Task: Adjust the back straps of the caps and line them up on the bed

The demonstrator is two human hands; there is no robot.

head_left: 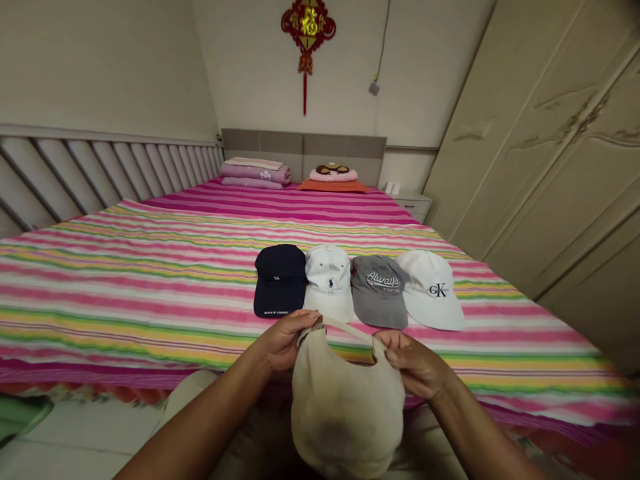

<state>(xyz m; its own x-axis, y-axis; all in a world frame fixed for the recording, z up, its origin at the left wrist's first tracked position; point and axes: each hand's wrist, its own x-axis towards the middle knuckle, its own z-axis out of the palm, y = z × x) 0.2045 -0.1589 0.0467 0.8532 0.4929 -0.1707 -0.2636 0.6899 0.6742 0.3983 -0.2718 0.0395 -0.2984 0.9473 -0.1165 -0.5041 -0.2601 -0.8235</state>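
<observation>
Beige, domed fabric cap (347, 407) sits at lower centre, between the left hand (289, 341) and right hand (414, 361), both pinching its edge near the narrow strap (348, 328). Mid-frame, four brimmed caps (364, 293) line the striped bedspread (165, 293).

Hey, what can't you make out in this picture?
Held cap, head view: front hidden behind its near side.
Gray cap, head view: lettering on its small patch too small to read.
Green thing, head view: cut off by the left edge.
Wardrobe, head view: cut off by the right edge.
</observation>
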